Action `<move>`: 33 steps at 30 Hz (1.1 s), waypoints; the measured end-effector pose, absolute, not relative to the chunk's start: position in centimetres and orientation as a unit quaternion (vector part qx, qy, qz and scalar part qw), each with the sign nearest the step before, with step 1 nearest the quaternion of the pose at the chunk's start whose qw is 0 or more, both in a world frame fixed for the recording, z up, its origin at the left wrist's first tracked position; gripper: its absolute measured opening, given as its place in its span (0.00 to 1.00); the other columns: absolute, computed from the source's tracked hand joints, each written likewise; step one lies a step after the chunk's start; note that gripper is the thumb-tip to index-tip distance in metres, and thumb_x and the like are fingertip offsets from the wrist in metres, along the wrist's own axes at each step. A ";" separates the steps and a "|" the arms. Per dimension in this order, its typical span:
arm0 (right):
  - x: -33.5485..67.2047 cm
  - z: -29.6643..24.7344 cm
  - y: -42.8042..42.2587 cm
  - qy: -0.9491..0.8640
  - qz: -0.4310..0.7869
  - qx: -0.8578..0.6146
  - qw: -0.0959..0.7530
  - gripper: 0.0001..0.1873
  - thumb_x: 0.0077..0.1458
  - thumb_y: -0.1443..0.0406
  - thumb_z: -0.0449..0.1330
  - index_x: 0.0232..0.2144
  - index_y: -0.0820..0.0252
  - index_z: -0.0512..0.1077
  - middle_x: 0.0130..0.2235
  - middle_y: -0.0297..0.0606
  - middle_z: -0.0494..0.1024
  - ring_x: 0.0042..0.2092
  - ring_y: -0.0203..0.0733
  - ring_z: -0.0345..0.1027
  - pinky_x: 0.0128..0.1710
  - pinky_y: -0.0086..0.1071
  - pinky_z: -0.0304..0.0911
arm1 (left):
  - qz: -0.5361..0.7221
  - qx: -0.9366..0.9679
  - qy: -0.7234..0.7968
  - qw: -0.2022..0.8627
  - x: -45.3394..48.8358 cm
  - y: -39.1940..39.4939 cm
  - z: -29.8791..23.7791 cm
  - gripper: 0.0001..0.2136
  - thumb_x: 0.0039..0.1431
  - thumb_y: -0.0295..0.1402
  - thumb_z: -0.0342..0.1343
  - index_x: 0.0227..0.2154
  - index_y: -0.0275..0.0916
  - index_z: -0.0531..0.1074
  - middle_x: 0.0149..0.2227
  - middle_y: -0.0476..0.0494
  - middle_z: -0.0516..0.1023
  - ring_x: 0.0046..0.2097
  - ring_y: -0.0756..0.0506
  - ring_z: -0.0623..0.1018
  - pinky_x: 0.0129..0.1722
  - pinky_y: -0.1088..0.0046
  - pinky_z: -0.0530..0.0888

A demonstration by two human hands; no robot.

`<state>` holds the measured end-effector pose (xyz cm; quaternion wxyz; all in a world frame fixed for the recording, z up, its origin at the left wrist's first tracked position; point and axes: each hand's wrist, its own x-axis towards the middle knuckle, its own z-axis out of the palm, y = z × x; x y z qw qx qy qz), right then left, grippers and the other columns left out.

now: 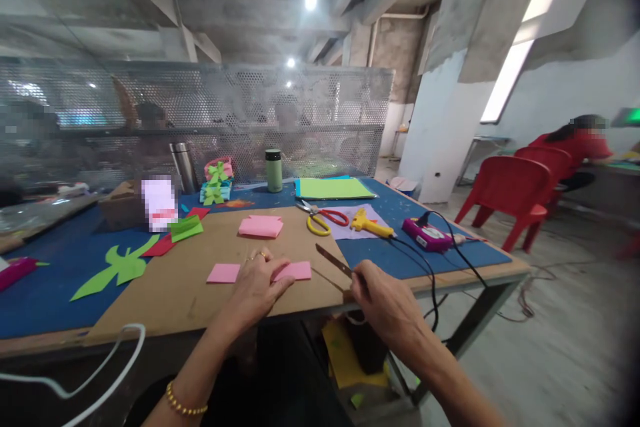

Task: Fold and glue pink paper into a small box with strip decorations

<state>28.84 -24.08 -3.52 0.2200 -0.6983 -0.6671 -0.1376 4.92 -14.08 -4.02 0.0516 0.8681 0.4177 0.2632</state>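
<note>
My left hand (257,283) lies on a folded pink paper strip (295,271) on the brown cardboard sheet, pressing it down with thumb and fingers apart. Part of the strip is hidden under the hand. My right hand (375,290) is wrapped round the handle of a knife (333,259) at the front edge of the cardboard. Its blade points left and away, apart from the paper. A thicker folded pink paper piece (261,227) lies farther back on the cardboard sheet (200,307).
Scissors (323,217), a yellow glue gun (373,222) and a purple power box (427,235) with black cables lie right. Green paper cutouts (123,263) lie left. A green bottle (273,171) and a steel flask (184,168) stand behind. A person sits among red chairs (510,190).
</note>
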 end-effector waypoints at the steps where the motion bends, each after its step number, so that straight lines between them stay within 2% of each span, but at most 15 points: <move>1: 29.0 -3.7 -24.4 -0.659 -0.125 -0.705 0.229 0.09 0.64 0.66 0.49 0.34 0.57 0.68 0.27 0.34 0.74 0.27 0.39 0.68 0.27 0.33 0.48 | 0.260 0.867 0.420 0.065 4.9 -13.9 -4.0 0.17 0.64 0.45 0.53 0.50 0.44 0.78 0.41 0.41 0.71 0.45 0.40 0.71 0.46 0.62 0.68; 3: 29.4 -4.0 -25.0 -0.658 -0.117 -0.703 0.245 0.11 0.66 0.65 0.46 0.38 0.57 0.68 0.27 0.34 0.75 0.27 0.40 0.69 0.26 0.32 0.49 | 0.257 0.862 0.427 0.090 4.9 -13.7 -4.1 0.17 0.63 0.45 0.54 0.50 0.45 0.77 0.42 0.41 0.71 0.46 0.39 0.71 0.47 0.61 0.68; 6: 30.0 -4.3 -25.9 -0.682 -0.147 -0.670 0.254 0.15 0.69 0.63 0.43 0.42 0.57 0.70 0.35 0.38 0.76 0.34 0.41 0.71 0.32 0.32 0.56 | 0.260 0.856 0.434 0.111 4.8 -13.5 -4.3 0.18 0.62 0.44 0.55 0.52 0.46 0.77 0.44 0.40 0.72 0.48 0.39 0.71 0.49 0.60 0.68; 8: 30.2 -4.3 -26.2 -0.698 -0.154 -0.657 0.238 0.18 0.71 0.61 0.42 0.43 0.56 0.71 0.37 0.38 0.75 0.35 0.40 0.70 0.34 0.32 0.58 | 0.267 0.854 0.430 0.117 4.7 -13.5 -4.4 0.19 0.62 0.45 0.55 0.53 0.45 0.76 0.44 0.40 0.72 0.48 0.39 0.71 0.49 0.60 0.68; 14: 29.7 -3.7 -25.4 -0.705 -0.146 -0.672 0.171 0.17 0.69 0.64 0.44 0.51 0.53 0.70 0.35 0.37 0.70 0.32 0.39 0.66 0.28 0.32 0.51 | 0.291 0.841 0.430 0.149 4.2 -13.7 -4.5 0.20 0.61 0.44 0.57 0.53 0.43 0.75 0.44 0.41 0.71 0.48 0.40 0.71 0.49 0.61 0.69; 19: 29.0 -3.1 -24.9 -0.707 -0.099 -0.685 0.146 0.16 0.69 0.64 0.46 0.50 0.52 0.72 0.35 0.36 0.69 0.30 0.37 0.65 0.27 0.32 0.46 | 0.306 0.844 0.420 0.134 4.2 -13.7 -4.6 0.17 0.61 0.43 0.57 0.51 0.44 0.76 0.43 0.43 0.72 0.47 0.41 0.72 0.49 0.62 0.69; 25: 28.8 -2.9 -25.0 -0.712 -0.068 -0.680 0.162 0.16 0.68 0.63 0.47 0.50 0.52 0.73 0.34 0.35 0.70 0.31 0.37 0.66 0.28 0.31 0.46 | 0.301 0.843 0.425 0.133 4.3 -13.8 -4.5 0.17 0.61 0.42 0.57 0.50 0.43 0.77 0.43 0.42 0.72 0.47 0.40 0.72 0.48 0.62 0.69; 33: 28.3 -2.2 -24.6 -0.736 -0.020 -0.655 0.171 0.17 0.68 0.65 0.47 0.52 0.52 0.72 0.35 0.35 0.70 0.34 0.38 0.67 0.30 0.30 0.50 | 0.309 0.847 0.410 0.136 4.3 -13.7 -4.6 0.16 0.61 0.43 0.58 0.51 0.47 0.77 0.42 0.43 0.72 0.46 0.41 0.71 0.47 0.63 0.68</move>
